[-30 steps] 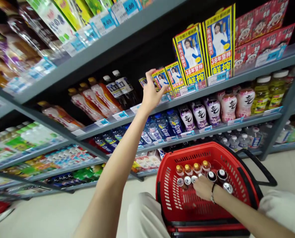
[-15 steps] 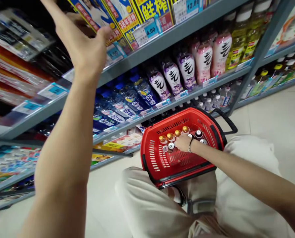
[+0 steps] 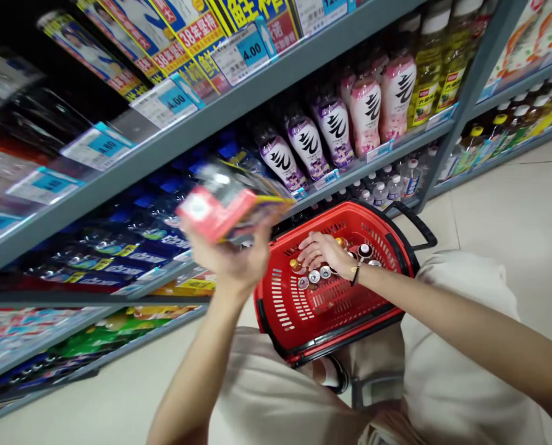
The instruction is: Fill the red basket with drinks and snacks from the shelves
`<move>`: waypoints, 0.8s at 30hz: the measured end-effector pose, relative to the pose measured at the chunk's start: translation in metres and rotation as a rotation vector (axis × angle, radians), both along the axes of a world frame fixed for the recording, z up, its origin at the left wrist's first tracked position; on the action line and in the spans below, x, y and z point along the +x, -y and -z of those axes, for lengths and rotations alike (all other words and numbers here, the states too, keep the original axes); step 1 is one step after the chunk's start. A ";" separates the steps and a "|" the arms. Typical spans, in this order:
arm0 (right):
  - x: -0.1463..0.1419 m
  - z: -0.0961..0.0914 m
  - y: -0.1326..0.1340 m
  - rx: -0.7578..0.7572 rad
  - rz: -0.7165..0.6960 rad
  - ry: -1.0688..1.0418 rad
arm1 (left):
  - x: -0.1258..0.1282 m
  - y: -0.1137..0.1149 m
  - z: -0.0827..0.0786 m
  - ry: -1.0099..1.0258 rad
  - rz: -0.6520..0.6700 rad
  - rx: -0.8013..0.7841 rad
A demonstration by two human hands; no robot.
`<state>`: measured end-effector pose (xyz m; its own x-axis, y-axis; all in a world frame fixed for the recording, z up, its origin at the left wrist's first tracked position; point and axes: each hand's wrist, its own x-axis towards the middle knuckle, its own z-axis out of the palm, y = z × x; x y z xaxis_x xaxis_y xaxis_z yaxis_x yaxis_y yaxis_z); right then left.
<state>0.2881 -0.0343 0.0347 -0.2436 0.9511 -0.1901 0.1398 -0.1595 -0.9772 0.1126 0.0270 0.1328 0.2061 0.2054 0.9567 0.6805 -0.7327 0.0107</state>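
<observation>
My left hand [image 3: 233,262] is wrapped round a drink carton [image 3: 232,207], blurred by motion, with a red end towards me. It is held in front of the lower shelf, left of the red shopping basket [image 3: 267,303]. Over the basket, my right hand [image 3: 322,252], with a dark band at the wrist, has its fingers spread and appears to hold nothing. Below and beside that hand stand several cans [image 3: 313,277] and orange-capped bottles [image 3: 296,266]; the hand partly hides them.
Yellow-and-blue cartons [image 3: 183,31] line the upper shelf above a grey shelf edge [image 3: 238,99]. Purple-labelled bottles [image 3: 306,145] and pink bottles [image 3: 366,114] stand on the shelf below. The basket's black handle [image 3: 417,225] sticks out to the right, close to my knee.
My left hand has come down from the upper shelf with a carton, leaving a gap in the row. My right hand has lifted slightly and spread its fingers over the basket.
</observation>
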 end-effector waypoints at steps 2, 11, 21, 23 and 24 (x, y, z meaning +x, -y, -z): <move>-0.003 0.001 0.004 -0.261 0.163 -0.409 | 0.010 0.034 0.049 -0.037 0.043 -0.189; -0.022 0.037 0.024 -0.545 0.213 -0.800 | 0.003 0.060 0.111 -0.047 0.345 -0.744; -0.018 0.026 0.011 -0.486 0.252 -0.863 | -0.011 0.041 0.109 0.119 0.472 -0.952; -0.013 0.020 0.014 -0.462 0.221 -0.906 | -0.019 0.028 0.112 0.273 0.386 -1.055; -0.010 0.017 0.015 -0.460 0.214 -0.929 | -0.023 0.021 0.114 0.269 0.316 -1.124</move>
